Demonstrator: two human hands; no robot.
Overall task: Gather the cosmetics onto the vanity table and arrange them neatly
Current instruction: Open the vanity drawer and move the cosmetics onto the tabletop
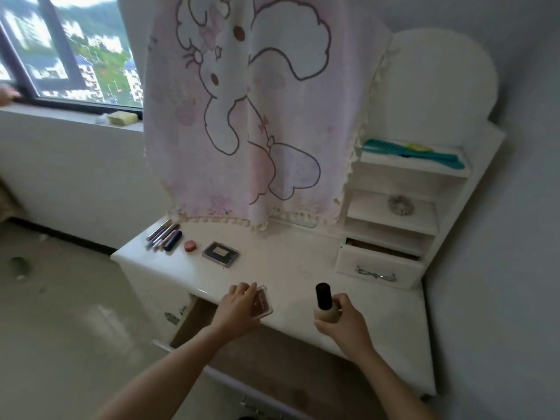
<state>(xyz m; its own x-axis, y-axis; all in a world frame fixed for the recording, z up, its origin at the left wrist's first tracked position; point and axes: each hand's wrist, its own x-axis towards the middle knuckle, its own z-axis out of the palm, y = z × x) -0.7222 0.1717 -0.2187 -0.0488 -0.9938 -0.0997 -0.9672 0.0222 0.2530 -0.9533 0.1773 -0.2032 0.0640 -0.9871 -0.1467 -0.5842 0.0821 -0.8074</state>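
On the white vanity table [291, 262], my left hand [239, 307] grips a flat brown compact [263, 303] near the front edge. My right hand [342, 319] holds a beige foundation bottle with a black cap [324, 301], upright over the tabletop. At the table's back left lie several pencils and tubes [165, 236] side by side. Beside them sit a small round red pot [190, 246] and a dark rectangular palette [220, 253].
A wide drawer [272, 368] stands pulled out under my arms. A pink cartoon cloth [251, 116] covers the mirror. At the right, a shelf unit [394, 213] holds a teal comb [415, 153], a scrunchie [401, 204] and a small part-open drawer [378, 265].
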